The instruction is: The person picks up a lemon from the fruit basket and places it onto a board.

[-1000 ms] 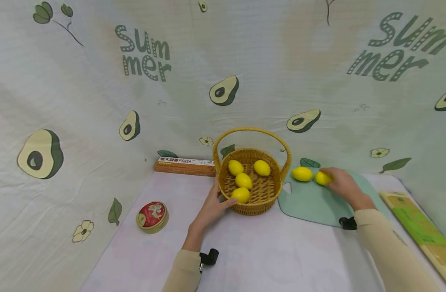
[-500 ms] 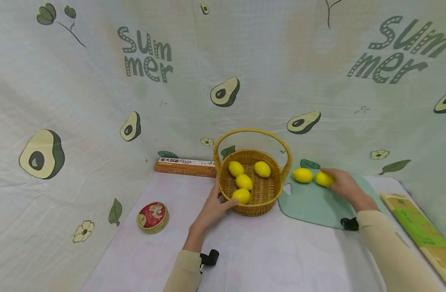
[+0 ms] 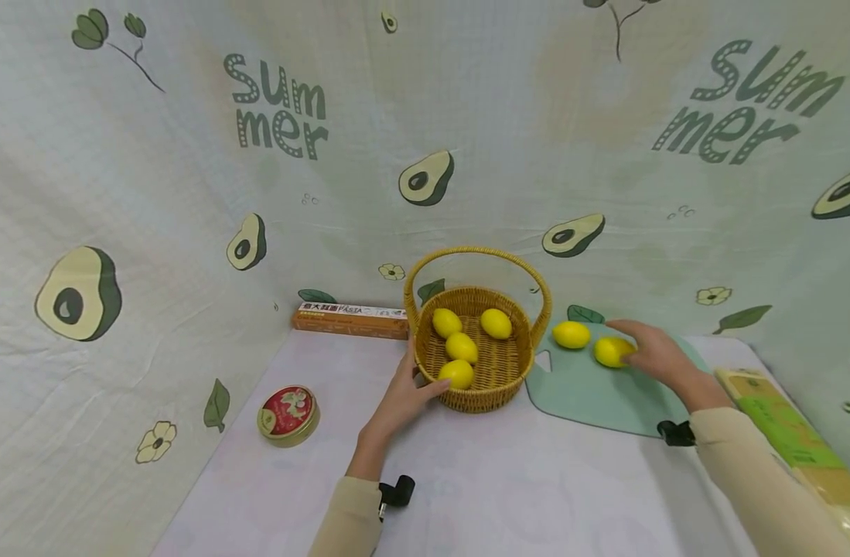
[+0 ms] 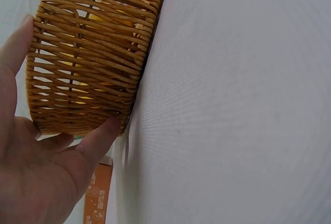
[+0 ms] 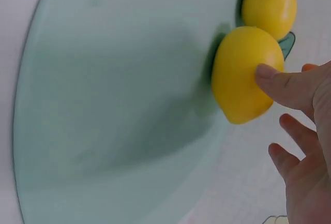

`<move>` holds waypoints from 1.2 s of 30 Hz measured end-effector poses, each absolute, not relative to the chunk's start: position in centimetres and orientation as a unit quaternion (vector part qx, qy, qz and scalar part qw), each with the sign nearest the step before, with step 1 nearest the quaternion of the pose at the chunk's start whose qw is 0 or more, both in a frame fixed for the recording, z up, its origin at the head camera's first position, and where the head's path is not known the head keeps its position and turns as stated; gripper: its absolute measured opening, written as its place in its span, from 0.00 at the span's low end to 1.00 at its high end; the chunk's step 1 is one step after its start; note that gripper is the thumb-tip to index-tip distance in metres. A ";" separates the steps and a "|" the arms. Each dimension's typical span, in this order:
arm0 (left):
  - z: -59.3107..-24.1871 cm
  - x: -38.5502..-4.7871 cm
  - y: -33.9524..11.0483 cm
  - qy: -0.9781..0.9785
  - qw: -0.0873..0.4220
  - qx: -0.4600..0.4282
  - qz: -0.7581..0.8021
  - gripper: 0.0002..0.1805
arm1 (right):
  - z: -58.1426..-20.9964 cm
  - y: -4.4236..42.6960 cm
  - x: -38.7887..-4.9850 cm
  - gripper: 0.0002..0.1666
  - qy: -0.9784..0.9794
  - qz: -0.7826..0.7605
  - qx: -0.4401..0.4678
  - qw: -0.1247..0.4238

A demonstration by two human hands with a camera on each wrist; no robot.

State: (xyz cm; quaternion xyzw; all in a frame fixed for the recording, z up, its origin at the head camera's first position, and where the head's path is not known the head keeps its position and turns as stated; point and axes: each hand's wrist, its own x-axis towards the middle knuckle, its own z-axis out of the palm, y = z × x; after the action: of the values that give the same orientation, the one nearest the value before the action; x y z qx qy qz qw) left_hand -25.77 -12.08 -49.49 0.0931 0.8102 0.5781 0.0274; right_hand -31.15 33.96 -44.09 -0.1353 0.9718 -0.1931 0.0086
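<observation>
My left hand [image 3: 404,391] grips the left side of a wicker basket [image 3: 486,401], its thumb near the front rim. The left wrist view shows that hand [image 4: 46,167] against the woven wall [image 4: 88,58]. Several lemons [image 3: 461,348] lie inside the basket. At the right, my right hand [image 3: 657,356] is beside a lemon [image 3: 612,352] on a pale green cutting board [image 3: 599,398]. In the right wrist view the thumb [image 5: 282,85] touches this lemon [image 5: 240,74], while the other visible fingers stand apart from it. A second lemon [image 3: 571,335] lies just left of it.
A pasta box [image 3: 351,320] lies behind the basket's left side, by the wall cloth. A round red-and-gold tin [image 3: 288,415] sits at the left. Along the right edge lies a long green-and-yellow packet [image 3: 790,422]. The basket's tall handle [image 3: 479,250] arches upward.
The right hand's fingers have spread away from the lemon, which has shifted slightly toward the front and now shows more fully. The left hand and basket have stayed in place.
</observation>
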 end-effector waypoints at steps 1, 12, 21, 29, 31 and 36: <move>-49.3 -25.7 -12.1 0.809 0.031 0.093 0.579 0.63 | -44.0 33.9 -31.0 0.39 0.972 -0.192 -0.136 0.009; -46.1 -24.1 -12.2 0.806 0.052 0.111 0.579 0.63 | -42.5 32.1 -28.9 0.37 0.972 -0.165 -0.169 -0.005; -46.6 -24.4 -12.2 0.808 0.050 0.106 0.577 0.62 | -41.0 28.9 -26.4 0.35 0.964 -0.149 -0.219 -0.009; -50.0 -26.1 -12.2 0.810 0.023 0.097 0.578 0.63 | -39.7 25.2 -24.8 0.35 0.947 -0.158 -0.279 -0.006; -50.1 -26.1 -12.2 0.810 0.021 0.096 0.578 0.63 | -39.5 24.2 -24.6 0.34 0.945 -0.154 -0.287 -0.003; -50.1 -26.1 -12.2 0.808 0.019 0.098 0.581 0.62 | -39.1 21.8 -24.5 0.33 0.939 -0.157 -0.307 0.001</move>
State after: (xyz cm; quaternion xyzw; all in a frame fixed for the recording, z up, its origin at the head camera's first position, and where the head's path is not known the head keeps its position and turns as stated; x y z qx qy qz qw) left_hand -26.06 -12.18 -50.06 0.0977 0.8077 0.5812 0.0189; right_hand -24.53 21.81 -39.10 -0.3074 0.9386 -0.1567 0.0011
